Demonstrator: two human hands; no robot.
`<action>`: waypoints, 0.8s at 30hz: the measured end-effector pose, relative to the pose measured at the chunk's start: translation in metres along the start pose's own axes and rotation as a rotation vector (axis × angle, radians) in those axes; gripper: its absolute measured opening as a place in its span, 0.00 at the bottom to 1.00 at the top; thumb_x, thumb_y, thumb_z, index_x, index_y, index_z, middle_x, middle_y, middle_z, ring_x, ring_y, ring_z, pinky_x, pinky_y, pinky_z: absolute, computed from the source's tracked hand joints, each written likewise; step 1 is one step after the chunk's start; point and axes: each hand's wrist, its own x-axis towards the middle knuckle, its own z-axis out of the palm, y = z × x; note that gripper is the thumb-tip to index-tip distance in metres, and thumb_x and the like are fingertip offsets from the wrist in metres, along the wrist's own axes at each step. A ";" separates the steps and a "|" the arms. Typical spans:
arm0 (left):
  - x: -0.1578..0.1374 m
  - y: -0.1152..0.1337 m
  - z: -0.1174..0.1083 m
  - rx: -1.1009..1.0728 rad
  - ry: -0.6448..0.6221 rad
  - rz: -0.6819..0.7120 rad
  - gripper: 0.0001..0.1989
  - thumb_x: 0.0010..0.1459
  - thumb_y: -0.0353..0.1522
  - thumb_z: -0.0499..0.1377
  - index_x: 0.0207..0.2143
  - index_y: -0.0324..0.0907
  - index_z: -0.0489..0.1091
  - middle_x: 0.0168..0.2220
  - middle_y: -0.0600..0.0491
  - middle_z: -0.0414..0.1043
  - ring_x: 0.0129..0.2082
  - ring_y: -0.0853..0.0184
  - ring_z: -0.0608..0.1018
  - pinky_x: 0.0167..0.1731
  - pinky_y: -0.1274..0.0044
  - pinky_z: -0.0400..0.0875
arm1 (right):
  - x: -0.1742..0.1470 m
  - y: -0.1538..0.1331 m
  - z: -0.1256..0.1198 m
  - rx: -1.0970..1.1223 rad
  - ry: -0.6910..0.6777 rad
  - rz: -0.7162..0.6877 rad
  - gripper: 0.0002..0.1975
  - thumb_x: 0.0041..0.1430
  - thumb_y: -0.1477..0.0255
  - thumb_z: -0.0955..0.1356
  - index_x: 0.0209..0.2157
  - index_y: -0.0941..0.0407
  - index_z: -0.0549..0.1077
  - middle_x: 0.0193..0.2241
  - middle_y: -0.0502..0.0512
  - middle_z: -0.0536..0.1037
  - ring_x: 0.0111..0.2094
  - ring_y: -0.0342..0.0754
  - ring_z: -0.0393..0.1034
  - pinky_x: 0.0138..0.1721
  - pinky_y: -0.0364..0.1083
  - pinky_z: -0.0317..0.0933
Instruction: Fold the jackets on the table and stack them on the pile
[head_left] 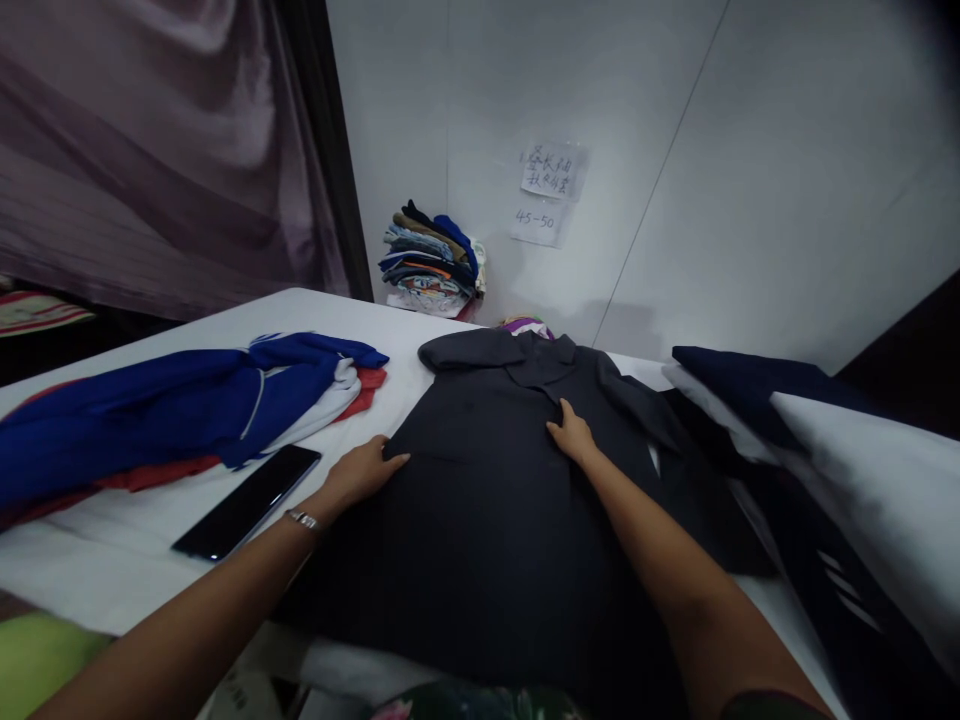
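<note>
A dark grey collared shirt (487, 500) lies flat on the white table (135, 550), collar pointing away from me. My left hand (364, 472) rests palm down on the shirt's left edge, fingers together; a thin bracelet sits on that wrist. My right hand (571, 432) presses flat on the shirt's upper middle, just below the collar. Neither hand grips the cloth.
A black phone (247, 500) lies on the table left of the shirt. Blue, white and red garments (172, 410) are heaped at the left. Navy and white clothes (840, 480) lie at the right. A stack of folded clothes (431, 260) stands by the wall under paper notes (551, 190).
</note>
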 end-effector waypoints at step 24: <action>-0.053 -0.035 0.012 -0.267 0.109 0.044 0.34 0.46 0.44 0.63 0.55 0.42 0.64 0.39 0.49 0.76 0.34 0.59 0.78 0.31 0.75 0.69 | -0.232 0.034 0.000 0.128 -0.142 -0.305 0.26 0.58 0.72 0.65 0.59 0.57 0.64 0.42 0.59 0.78 0.42 0.51 0.73 0.46 0.49 0.66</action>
